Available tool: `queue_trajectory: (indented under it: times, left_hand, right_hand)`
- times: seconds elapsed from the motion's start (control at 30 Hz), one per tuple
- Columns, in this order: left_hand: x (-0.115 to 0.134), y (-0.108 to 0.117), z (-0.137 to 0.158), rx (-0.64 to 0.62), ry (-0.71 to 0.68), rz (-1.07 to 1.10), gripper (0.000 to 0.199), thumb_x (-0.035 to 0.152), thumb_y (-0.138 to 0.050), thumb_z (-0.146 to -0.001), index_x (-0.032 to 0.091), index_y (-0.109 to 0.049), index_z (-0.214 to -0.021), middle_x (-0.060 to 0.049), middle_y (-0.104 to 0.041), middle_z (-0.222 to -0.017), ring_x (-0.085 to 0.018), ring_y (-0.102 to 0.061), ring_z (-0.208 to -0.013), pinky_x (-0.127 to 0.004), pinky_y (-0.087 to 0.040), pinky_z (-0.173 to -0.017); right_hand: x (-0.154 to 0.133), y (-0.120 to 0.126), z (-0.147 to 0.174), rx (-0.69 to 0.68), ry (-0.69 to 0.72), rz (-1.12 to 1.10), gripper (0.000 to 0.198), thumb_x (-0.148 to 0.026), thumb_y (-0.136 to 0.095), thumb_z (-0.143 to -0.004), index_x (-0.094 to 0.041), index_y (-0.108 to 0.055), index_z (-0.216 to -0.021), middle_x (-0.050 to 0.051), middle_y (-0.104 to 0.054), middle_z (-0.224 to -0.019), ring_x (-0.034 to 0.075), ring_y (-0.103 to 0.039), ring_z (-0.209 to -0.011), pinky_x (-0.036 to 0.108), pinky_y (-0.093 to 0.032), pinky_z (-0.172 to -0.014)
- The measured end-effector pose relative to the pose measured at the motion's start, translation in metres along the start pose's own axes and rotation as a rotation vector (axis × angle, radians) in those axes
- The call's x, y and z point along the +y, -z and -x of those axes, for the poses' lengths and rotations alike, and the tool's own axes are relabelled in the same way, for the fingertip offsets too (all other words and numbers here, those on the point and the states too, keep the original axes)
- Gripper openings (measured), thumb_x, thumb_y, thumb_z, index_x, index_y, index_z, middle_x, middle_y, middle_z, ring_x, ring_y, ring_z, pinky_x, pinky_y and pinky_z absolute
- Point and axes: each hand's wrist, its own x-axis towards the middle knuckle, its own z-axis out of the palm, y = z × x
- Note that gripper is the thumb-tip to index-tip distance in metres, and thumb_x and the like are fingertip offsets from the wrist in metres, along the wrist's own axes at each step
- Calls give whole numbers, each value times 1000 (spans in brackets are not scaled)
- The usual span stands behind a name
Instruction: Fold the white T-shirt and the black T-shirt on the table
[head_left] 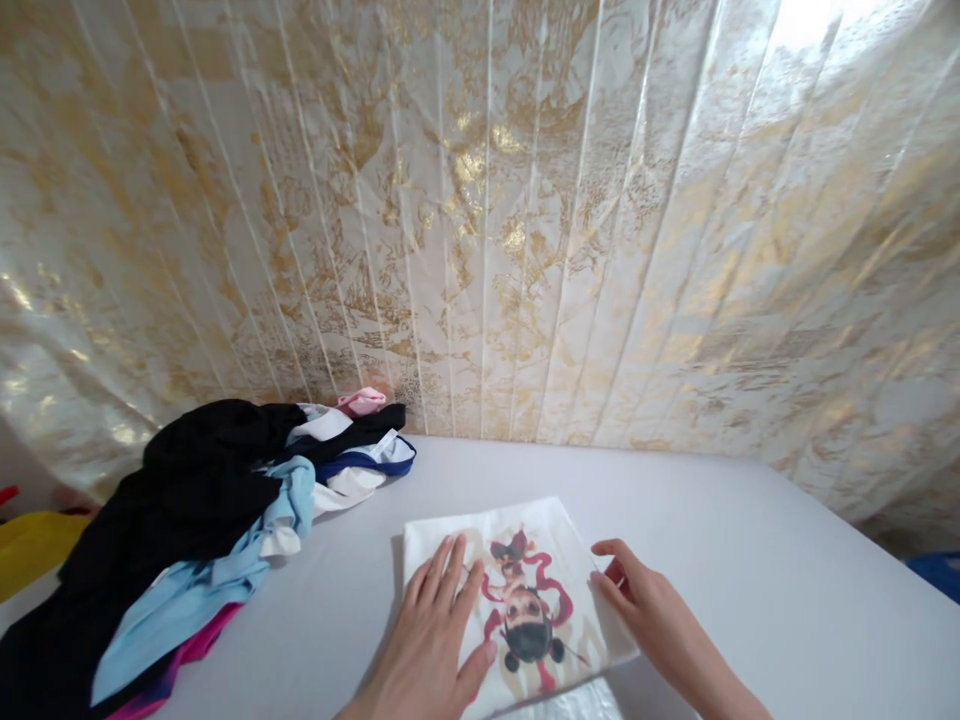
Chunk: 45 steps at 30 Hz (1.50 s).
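Observation:
A folded white T-shirt (577,600) with a printed cartoon figure lies on the white table, the figure's head toward me. My left hand (431,635) rests flat on its left part, fingers outstretched and thumb apart. At its right edge is my right hand (645,600), with curled fingers and the thumb against the cloth; the fingertips beneath are partly hidden. A shiny, see-through plastic sheet or bag (581,702) shows from under the shirt's near edge.
A loose heap of clothes, with a black garment (202,480) and a light blue one (191,595), covers the table's left side. Behind the table (750,560) hangs a gold-patterned shiny curtain (487,250). Something yellow (37,550) is at far left, something blue (937,572) at far right.

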Motion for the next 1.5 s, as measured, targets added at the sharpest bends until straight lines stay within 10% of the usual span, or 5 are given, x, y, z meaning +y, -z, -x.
queue_trajectory:
  times: [0.7, 0.87, 1.0, 1.23, 1.5]
  left_hand:
    - [13, -6, -3, 178, -121, -199, 65, 55, -47, -91, 22, -37, -146, -14, -38, -149, -36, -40, -133, -45, -34, -103]
    - [9, 0, -1, 233, -119, -237, 68, 56, -48, -90, 17, -39, -145, -14, -37, -149, -33, -38, -134, -40, -36, -101]
    - [3, 1, -1, 283, -43, -263, 59, 51, -45, -94, 19, -42, -143, -10, -38, -149, -31, -35, -136, -41, -35, -103]
    - [-13, 0, 3, 191, 67, -220, 60, 51, -43, -94, 25, -32, -148, -6, -26, -156, -29, -28, -140, -42, -34, -105]
    - [-34, -18, 25, 233, 401, -176, 69, 52, -42, -90, 4, -41, -140, -20, -31, -151, -33, -28, -140, -48, -37, -102]
  right_hand:
    - [0, -21, 14, -61, -36, 306, 24, -31, -25, -96, -26, -47, -105, 0, -67, -73, 19, -64, -63, 28, -41, -56]
    - [-18, -21, 12, 184, 324, 563, 30, -19, -35, -91, -22, -58, -110, 10, -69, -101, 25, -65, -93, 36, -48, -76]
    - [-45, -47, 2, 218, 523, 554, 43, -30, -42, -94, -20, -48, -136, 10, -47, -144, 27, -38, -136, 42, -38, -103]
    - [-44, -77, -16, 27, 241, 577, 65, -58, -36, -94, -18, -40, -145, 12, -28, -154, 30, -26, -142, 48, -32, -109]
    - [-52, -77, -1, -11, 132, 503, 72, -56, -37, -93, -4, -39, -143, 17, -26, -152, 31, -23, -142, 47, -29, -112]
